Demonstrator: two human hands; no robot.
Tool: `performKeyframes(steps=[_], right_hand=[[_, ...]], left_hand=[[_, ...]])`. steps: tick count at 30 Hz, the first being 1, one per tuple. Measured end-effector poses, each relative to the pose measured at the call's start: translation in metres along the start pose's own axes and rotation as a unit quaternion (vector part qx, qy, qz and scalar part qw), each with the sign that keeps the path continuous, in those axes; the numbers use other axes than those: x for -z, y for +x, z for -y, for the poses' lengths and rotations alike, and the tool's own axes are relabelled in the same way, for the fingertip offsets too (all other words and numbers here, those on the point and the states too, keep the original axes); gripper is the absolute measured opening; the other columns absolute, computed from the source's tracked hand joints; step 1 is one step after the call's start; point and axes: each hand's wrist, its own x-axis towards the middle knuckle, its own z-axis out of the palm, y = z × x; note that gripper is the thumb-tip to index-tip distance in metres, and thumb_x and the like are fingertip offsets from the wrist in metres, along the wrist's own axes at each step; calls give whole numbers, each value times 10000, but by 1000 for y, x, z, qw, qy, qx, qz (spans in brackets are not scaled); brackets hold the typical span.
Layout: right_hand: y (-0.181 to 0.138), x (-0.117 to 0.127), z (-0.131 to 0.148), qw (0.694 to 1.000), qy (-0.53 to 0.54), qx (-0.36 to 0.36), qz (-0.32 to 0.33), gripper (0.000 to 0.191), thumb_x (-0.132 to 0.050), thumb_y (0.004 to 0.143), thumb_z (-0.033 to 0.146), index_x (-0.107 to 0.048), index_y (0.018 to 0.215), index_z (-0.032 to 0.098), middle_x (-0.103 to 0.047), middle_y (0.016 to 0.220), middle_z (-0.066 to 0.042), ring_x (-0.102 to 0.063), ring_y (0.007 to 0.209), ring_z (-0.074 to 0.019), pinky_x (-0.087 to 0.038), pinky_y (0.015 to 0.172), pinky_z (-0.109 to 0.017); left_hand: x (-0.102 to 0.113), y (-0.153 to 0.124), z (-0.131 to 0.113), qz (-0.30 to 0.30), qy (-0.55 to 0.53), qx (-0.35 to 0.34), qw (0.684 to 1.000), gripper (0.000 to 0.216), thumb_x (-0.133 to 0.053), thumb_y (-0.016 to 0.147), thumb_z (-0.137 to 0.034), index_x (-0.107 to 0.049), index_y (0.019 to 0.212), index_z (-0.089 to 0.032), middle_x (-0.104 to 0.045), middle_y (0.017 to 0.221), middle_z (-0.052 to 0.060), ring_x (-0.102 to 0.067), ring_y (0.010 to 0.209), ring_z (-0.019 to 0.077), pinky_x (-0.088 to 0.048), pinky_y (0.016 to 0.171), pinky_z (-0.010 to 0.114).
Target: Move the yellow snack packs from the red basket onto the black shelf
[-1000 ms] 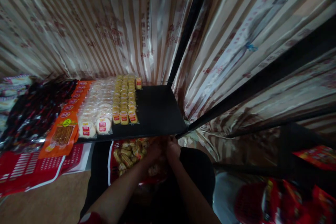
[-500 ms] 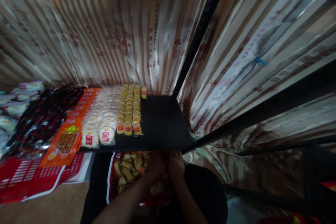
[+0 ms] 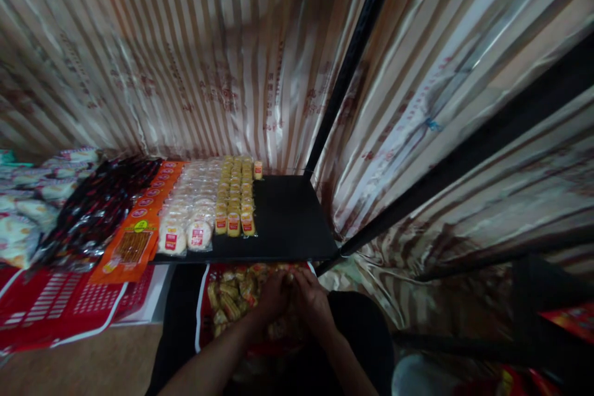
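Note:
My left hand (image 3: 275, 292) and my right hand (image 3: 312, 294) meet over a red basket (image 3: 200, 309) with a white rim, which sits at my lap. Between their closed fingers shows a bit of a small yellowish wrapped snack (image 3: 290, 278), mostly hidden and dim. The basket holds a heap of yellow-gold wrapped snacks (image 3: 228, 302), some covered by my forearms. Just beyond the hands, similar yellow packets (image 3: 234, 198) stand in rows on a black shelf (image 3: 292, 216), with a single one at the back right of the rows.
Left of the yellow rows lie clear-wrapped white round crackers (image 3: 199, 235), orange snack bags (image 3: 132, 244), dark shiny packets (image 3: 106, 204) and white bags (image 3: 55, 189). A second red basket (image 3: 60, 309) juts out at the left. Black shelf posts (image 3: 343, 86) and striped sheeting (image 3: 241, 74) border the shelf.
The view has shifted slightly, so the shelf goods appear farther right. My hands have risen a little in the basket, and a bit of yellowish wrapper now shows between the fingers.

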Motion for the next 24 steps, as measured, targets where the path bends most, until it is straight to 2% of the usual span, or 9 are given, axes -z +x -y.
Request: performKeyframes(steps=[3,7,9,12,14,18,21,24], right_hand=[[7,11,9,998,58,-10,-22,343,-387,864,192,-594,1137,204,-635,1092,-98,-588,1039,-210,-503,894,-379],[22,27,23,984,154,-68,-53,386,-439,846,255,-535,1215,192,-590,1176,-120,-570,1078,-222,-476,938,-412],[30,31,27,966,219,-120,-72,422,-483,823,296,-515,1229,185,-597,1150,-127,-598,1027,-223,-504,893,-402],[38,33,31,922,322,-200,-80,469,-537,776,363,-523,1199,161,-634,1063,-127,-637,939,-227,-549,796,-375],[42,33,32,899,375,-218,-59,429,-555,758,386,-565,1127,167,-663,1002,-110,-652,896,-222,-554,779,-362],[52,31,31,876,431,-212,-42,304,-597,719,380,-629,968,209,-700,910,-66,-668,820,-205,-549,781,-351],[65,27,24,862,449,-227,-64,316,-634,666,384,-636,922,199,-708,855,-68,-671,772,-208,-554,741,-346],[84,22,14,860,451,-228,-76,334,-633,653,396,-633,913,187,-707,849,-74,-667,778,-207,-546,743,-340]], left_hand=[[10,-8,-7,-10,1,-7,1000,274,-390,835,-281,-576,1011,-182,-658,1022,74,-600,930,184,-451,865,316],[31,-14,-24,-37,-19,-28,999,309,-430,837,-364,-547,1077,-208,-671,1020,57,-612,923,182,-460,851,295],[41,-14,-34,-41,-51,-27,998,322,-445,834,-361,-531,1111,-221,-677,1021,40,-622,915,170,-469,840,280],[52,-11,-45,-54,-72,-8,996,332,-463,830,-370,-531,1122,-226,-691,974,19,-635,871,156,-482,819,269],[57,-8,-51,-69,-72,-4,995,343,-475,824,-371,-536,1126,-221,-697,943,15,-638,849,153,-484,814,264],[62,4,-64,-79,-82,-14,993,356,-451,831,-345,-541,1137,-186,-695,944,36,-640,821,153,-493,783,254],[65,17,-76,-78,-54,4,995,371,-427,837,-294,-539,1158,-146,-670,1047,80,-636,883,168,-486,822,264],[65,31,-86,-128,10,36,991,412,-421,834,-236,-511,1214,-107,-593,1209,125,-565,1089,200,-407,976,297]])
